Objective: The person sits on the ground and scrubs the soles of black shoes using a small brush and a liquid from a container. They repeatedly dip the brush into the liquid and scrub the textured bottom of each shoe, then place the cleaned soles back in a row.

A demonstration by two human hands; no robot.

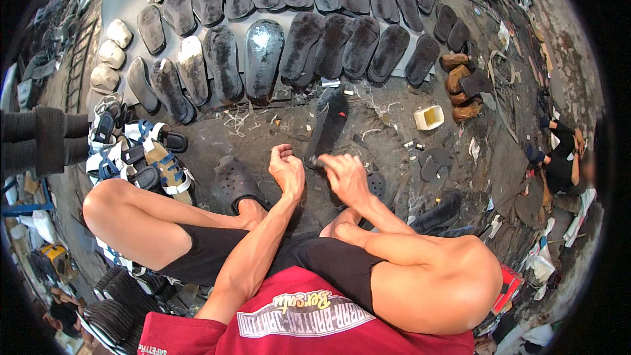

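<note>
A long black shoe sole (328, 120) lies on the dark ground in front of me, with a small red mark on it. My right hand (345, 177) is closed in a pinch at the sole's near end. A small dark, blurred thing shows at those fingertips, and I cannot make out what it is. To the left of the sole, my left hand (287, 172) is held above the ground with its fingers curled in. The inside of that hand is hidden. Dark clogs with holes, a left one (234, 181) and a right one (376, 185), are on my feet.
Rows of dark soles (265, 46) lie on a pale board (125, 5) ahead. Strapped sandals (161, 164) are heaped at left. A pale container (429, 117) with yellowish contents stands at right, near brown shoe-shaped blocks (458, 85). Another person (564, 161) sits far right.
</note>
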